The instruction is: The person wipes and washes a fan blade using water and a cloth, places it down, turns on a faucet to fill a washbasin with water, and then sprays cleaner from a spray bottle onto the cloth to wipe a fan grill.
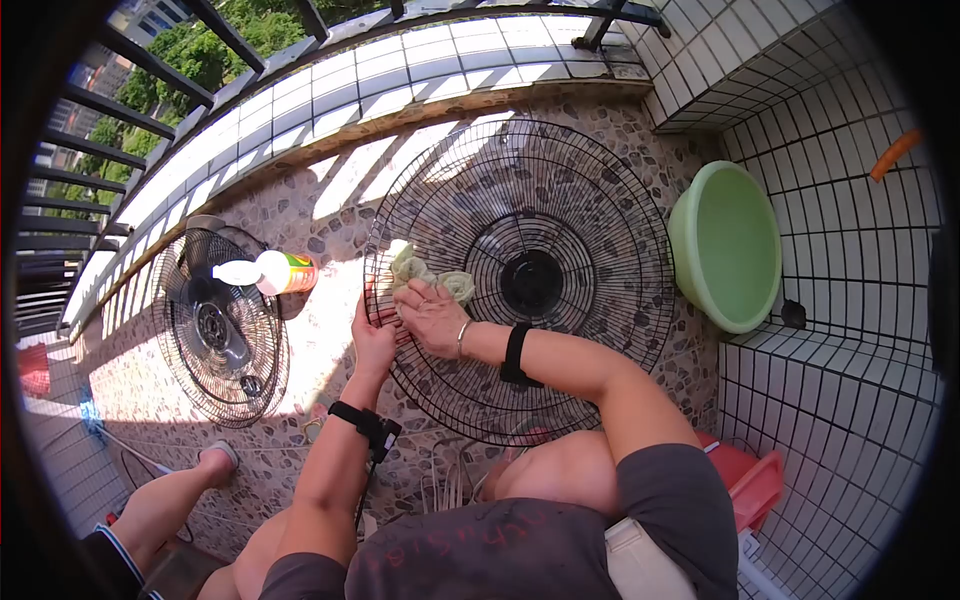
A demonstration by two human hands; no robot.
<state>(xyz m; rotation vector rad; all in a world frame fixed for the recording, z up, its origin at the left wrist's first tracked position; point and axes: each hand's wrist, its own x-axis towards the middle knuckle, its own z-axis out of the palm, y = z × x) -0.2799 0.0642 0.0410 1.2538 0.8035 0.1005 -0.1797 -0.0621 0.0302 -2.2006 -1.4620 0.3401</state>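
Note:
A large round black wire fan grille (600,230) with a dark round centre lies before me. My right hand (432,316) presses a pale yellow-green cloth (410,268) onto the grille's left part, its fingers closed on the cloth. At the left rim, my left hand (374,338) grips the grille's edge from the side, some of its fingers hidden behind the wires. A bracelet circles my right wrist, and both forearms wear black straps.
A smaller fan (218,330) stands at the left, beside a white bottle with an orange-green label (285,273). A green basin (728,248) leans at the right wall. Lower right is a red plastic stool (752,485). Another person's leg (170,505) shows lower left. Railings (150,75) run upper left.

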